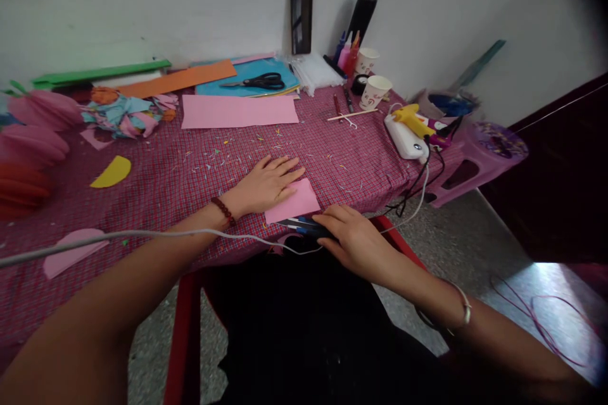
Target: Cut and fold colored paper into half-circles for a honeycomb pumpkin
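Note:
Palm down and fingers spread, my left hand (268,185) presses on a folded piece of pink paper (294,202) at the table's front edge. My right hand (354,237) is closed around a black and blue stapler (306,226), fingers above and thumb below. The stapler lies along the near edge of the pink paper, its front end pointing left. How far its jaws reach over the paper is hidden.
A pink strip (240,112), black scissors (261,81), crumpled paper scraps (128,115) and a yellow half-circle (111,172) lie on the checked tablecloth (228,164). A yellow glue gun (412,119) rests on a white power block (401,139). A grey cable (190,232) crosses in front.

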The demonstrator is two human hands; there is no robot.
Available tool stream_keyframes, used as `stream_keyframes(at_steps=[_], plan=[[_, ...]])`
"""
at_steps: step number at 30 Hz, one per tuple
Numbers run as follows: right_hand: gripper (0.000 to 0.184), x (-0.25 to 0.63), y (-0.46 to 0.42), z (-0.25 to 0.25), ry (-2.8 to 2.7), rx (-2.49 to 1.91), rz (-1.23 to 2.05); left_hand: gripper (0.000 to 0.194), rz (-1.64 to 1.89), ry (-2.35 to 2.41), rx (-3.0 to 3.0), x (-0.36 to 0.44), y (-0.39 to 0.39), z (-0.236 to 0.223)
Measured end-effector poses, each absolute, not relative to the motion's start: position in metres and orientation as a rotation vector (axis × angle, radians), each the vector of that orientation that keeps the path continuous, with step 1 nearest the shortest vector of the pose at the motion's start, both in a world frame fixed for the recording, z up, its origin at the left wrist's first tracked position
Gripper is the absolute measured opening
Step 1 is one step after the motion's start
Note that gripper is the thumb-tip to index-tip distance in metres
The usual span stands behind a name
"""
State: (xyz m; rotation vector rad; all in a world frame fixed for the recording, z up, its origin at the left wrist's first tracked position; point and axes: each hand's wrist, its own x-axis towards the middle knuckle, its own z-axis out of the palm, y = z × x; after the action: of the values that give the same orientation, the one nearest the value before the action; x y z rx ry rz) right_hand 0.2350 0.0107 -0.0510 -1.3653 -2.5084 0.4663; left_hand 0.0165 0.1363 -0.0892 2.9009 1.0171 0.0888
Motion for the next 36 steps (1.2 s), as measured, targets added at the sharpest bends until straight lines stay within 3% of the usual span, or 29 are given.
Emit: stream_keyframes(at_steps=[11,18,25,32,36], plan=[[0.033,0.253,0.006,-0.041,-2.503,-1.217,0.646,0.054,0.114,1.006,2.850,0.016,0.136,-0.087],[0.029,0.325,0.075,-0.062,-2.194,-1.649,0.199,0.064,0.467,1.166,2.481,0.009,0.124,-0.063],[0.033,0.335,0.105,-0.084,-2.256,-1.677,-0.055,0.077,0.172,1.273,2.542,0.021,0.094,-0.053],[0.034,0.335,0.102,-0.089,-2.224,-1.519,-0.134,0.054,0.033,1.529,2.355,0.029,0.096,-0.043],[0.033,0.334,0.103,-0.090,-2.212,-1.476,-0.126,0.059,-0.034,1.562,2.221,0.031,0.102,-0.040]])
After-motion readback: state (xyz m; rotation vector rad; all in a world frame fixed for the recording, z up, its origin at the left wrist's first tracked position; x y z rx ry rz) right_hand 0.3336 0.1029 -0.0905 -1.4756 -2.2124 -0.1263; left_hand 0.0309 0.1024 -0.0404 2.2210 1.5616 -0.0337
